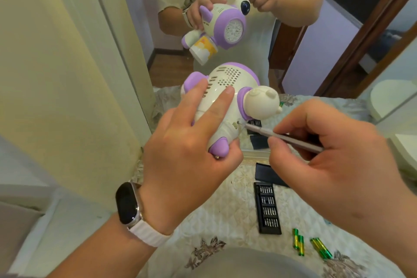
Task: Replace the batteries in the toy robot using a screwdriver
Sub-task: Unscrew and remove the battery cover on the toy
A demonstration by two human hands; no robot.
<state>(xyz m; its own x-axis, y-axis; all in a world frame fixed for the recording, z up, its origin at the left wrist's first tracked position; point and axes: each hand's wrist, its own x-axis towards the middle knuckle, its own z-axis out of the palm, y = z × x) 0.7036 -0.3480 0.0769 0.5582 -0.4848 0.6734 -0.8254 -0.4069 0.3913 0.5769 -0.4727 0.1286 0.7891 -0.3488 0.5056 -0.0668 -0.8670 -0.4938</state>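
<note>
The left hand [187,149] holds the toy robot [222,97] up off the table [237,210]. Its grip is wrapped round the toy's white body. The fingers lie over the little holes on the back, and the thumb is tucked under a purple foot. The toy is tipped over, with its round head pointing away from the left hand.

The right hand [334,153] is just beside the toy. It pinches a thin grey screwdriver [297,142] between thumb and fingertips, like a pen. The tip is poked into a small dent low on the toy's back, near the purple foot. That may be the screw for the battery door, but it is too small to be sure.

Below the toy, a black case of screwdriver bits [268,207] lies open on the table. A bit further below the toy lie some green batteries [297,241]. Behind the toy stands a mirror [171,52] that shows the toy's front.

I think the job is at the screw part. I cannot tell if the screw is coming out or going back in, or if the green batteries are the old ones or the new ones. No open battery space shows yet.
</note>
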